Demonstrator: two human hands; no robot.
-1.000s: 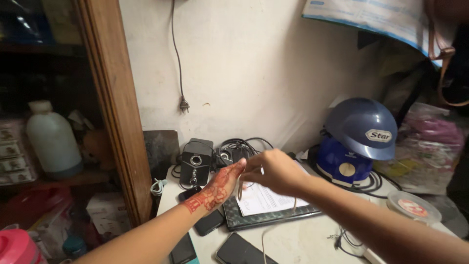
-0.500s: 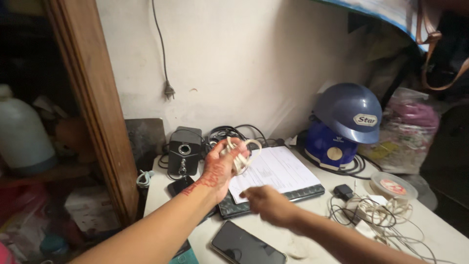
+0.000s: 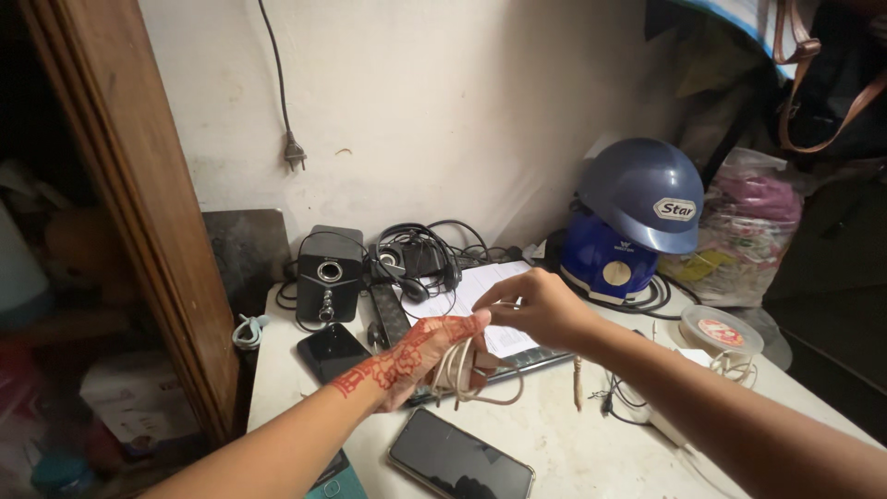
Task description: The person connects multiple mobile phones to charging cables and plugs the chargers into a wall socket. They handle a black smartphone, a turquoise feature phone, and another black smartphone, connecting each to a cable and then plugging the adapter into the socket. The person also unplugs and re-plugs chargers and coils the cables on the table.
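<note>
Head view: left hand [image 3: 420, 356], lower than half a second ago, wrapped in loops of cream cable [image 3: 471, 370] above the worktop [image 3: 573, 444]. Right hand [image 3: 540, 305], back up beside it, pinching the strand. Round lidded tub [image 3: 721, 330] at right, contents hidden. Dark phone [image 3: 460, 457] below.

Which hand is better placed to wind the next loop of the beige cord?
Probably the right hand: it is free above the loops, while the left hand already carries the coiled beige cord.
</note>
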